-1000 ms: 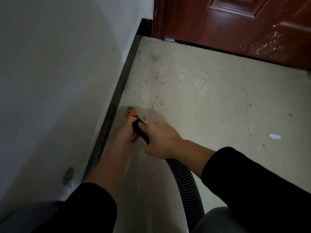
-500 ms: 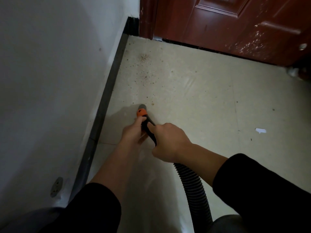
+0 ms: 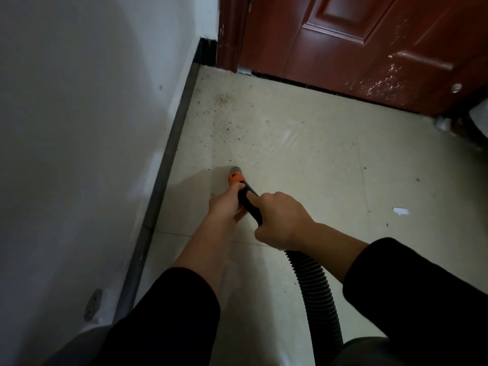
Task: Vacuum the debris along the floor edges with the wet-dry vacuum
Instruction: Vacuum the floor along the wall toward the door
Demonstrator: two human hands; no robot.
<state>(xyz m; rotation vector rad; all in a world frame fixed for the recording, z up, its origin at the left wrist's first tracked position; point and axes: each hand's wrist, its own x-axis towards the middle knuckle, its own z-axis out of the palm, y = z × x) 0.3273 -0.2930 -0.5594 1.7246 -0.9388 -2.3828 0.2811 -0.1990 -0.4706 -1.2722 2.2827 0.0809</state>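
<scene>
Left hand (image 3: 224,205) gripped vac hose (image 3: 313,283) right behind its orange nozzle tip (image 3: 235,176). Right hand (image 3: 282,220) clamped just nearer. Debris (image 3: 226,128) lay farther off.

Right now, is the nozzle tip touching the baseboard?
Apart. The head view shows a strip of floor between the grey tip of the nozzle and the baseboard.

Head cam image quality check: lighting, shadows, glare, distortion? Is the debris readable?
Head view: light is dim and uneven, with the frame corners going dark; a soft shadow falls on the floor left of the nozzle, toward the baseboard; a faint sheen streaks mid-floor; the wide-angle lens slants the baseboard and door lines; debris specks ahead of the nozzle are visible but slightly soft.
</scene>
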